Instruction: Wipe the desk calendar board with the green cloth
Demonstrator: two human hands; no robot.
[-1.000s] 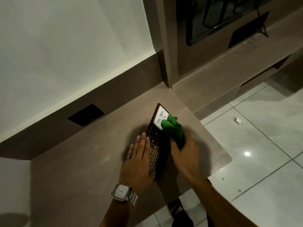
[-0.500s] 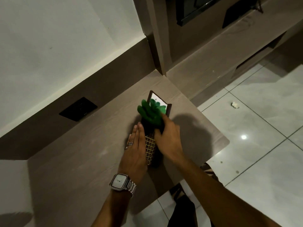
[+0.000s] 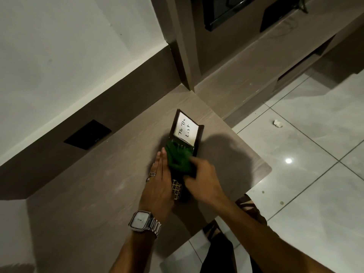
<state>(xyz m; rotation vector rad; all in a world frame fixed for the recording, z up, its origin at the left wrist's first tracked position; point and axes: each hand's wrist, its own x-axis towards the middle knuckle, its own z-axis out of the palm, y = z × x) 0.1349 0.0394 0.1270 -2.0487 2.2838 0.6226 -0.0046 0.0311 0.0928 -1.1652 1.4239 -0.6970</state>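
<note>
The desk calendar board [image 3: 186,131] lies flat on the wooden desk [image 3: 98,194], dark-framed, with a white "To Do List" panel at its far end and a gold grid near me. My right hand [image 3: 202,178] is shut on the green cloth [image 3: 178,158] and presses it on the board's middle. My left hand [image 3: 157,186] lies flat with fingers together against the board's left edge, a watch on the wrist and a ring on one finger. The board's middle is hidden under the cloth.
A black wall socket plate [image 3: 87,133] sits in the dark back panel at left. The desk's rounded corner [image 3: 266,170] ends above a glossy tiled floor [image 3: 315,174] holding a crumpled scrap [image 3: 277,123]. A wooden column [image 3: 183,56] and lower shelf stand behind.
The cloth has slid from the white panel at the far end back toward me to the board's middle, uncovering "To Do List". My left hand stays against the left edge.
</note>
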